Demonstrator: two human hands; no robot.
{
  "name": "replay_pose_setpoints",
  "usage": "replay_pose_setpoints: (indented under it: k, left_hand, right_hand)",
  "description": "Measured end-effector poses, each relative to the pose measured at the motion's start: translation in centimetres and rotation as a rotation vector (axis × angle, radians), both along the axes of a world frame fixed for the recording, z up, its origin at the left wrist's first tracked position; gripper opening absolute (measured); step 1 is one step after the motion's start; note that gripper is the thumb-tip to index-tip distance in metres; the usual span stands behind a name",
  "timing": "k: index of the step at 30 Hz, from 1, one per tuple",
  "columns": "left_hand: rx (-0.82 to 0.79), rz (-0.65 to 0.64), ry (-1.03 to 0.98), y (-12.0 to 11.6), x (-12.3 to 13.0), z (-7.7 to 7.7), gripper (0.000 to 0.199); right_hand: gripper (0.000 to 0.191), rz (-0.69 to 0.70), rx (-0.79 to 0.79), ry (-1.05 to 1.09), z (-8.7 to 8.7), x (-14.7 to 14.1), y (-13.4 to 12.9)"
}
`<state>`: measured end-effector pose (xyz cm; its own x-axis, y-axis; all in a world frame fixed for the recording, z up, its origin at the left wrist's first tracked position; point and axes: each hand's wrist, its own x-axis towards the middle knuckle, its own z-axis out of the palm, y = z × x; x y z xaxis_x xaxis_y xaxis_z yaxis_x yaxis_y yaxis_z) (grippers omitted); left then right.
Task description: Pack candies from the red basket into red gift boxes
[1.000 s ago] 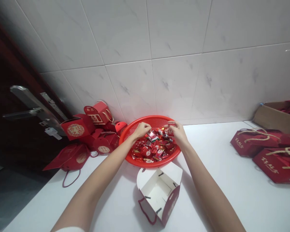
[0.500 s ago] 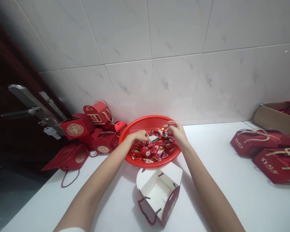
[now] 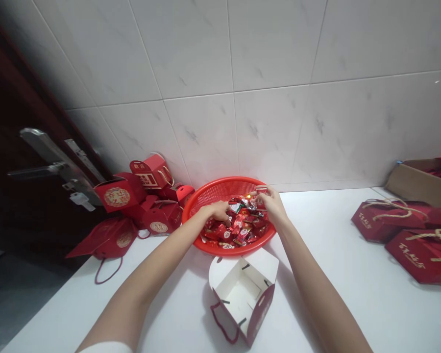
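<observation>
A red plastic basket [image 3: 213, 187] of wrapped candies [image 3: 238, 230] stands against the wall. Inside it, on the left, my left hand [image 3: 219, 211] touches the candies with bent fingers slightly apart; no held item shows. Over the basket's right rim, my right hand [image 3: 274, 206] pinches a small red-and-white wrapped candy [image 3: 261, 189] between thumb and fingers. Closer to me sits an open gift box [image 3: 242, 289], white inside and dark red outside, with a cord handle at its left. Its flaps are spread and its bottom is bare.
Several red gift boxes [image 3: 117, 196] are stacked at the left, beside a dark door with a metal handle [image 3: 35, 171]. More dark red boxes [image 3: 385, 220] with rope handles stand at the right, before a cardboard carton [image 3: 406, 181]. White tiles rise behind the table [image 3: 316, 230].
My left hand's fingers have loosened and shifted slightly among the candies, and a white-and-green wrapper there is now partly covered. The right hand keeps its small candy almost in place.
</observation>
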<state>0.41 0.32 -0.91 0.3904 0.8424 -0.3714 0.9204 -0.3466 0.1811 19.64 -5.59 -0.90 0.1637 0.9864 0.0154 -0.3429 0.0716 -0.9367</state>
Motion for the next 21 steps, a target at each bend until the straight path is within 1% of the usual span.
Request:
replay_pose_setpoints:
  k: [2,8,10,14,17,19,21]
  left_hand:
    - [0.026,0.015,-0.039,-0.1,-0.1,0.1,0.025]
    - [0.166,0.091,-0.18,0.0,-0.5,0.8,0.023]
    - [0.233,0.127,-0.208,0.0,-0.5,0.9,0.025]
    - [0.318,0.215,-0.204,0.3,-0.7,0.8,0.039]
    - [0.335,0.289,-0.165,0.6,-1.1,0.7,0.044]
    - [0.313,0.326,-0.124,0.7,-1.4,0.6,0.04]
    - [0.252,0.343,-0.074,0.7,-1.6,0.5,0.033]
  right_hand:
    - [0.031,0.004,0.003,0.006,-0.1,0.0,0.1]
    - [0.032,0.006,0.009,0.025,-0.3,0.0,0.5]
    - [0.032,0.001,0.011,0.025,-0.3,0.0,0.5]
    - [0.032,-0.003,0.011,0.014,-0.3,0.0,0.4]
    - [0.031,0.0,0.013,0.003,-0.3,0.0,0.4]
    - [0.031,0.004,0.013,-0.005,-0.3,0.0,0.4]
    - [0.031,0.007,0.009,-0.012,-0.3,0.1,0.4]
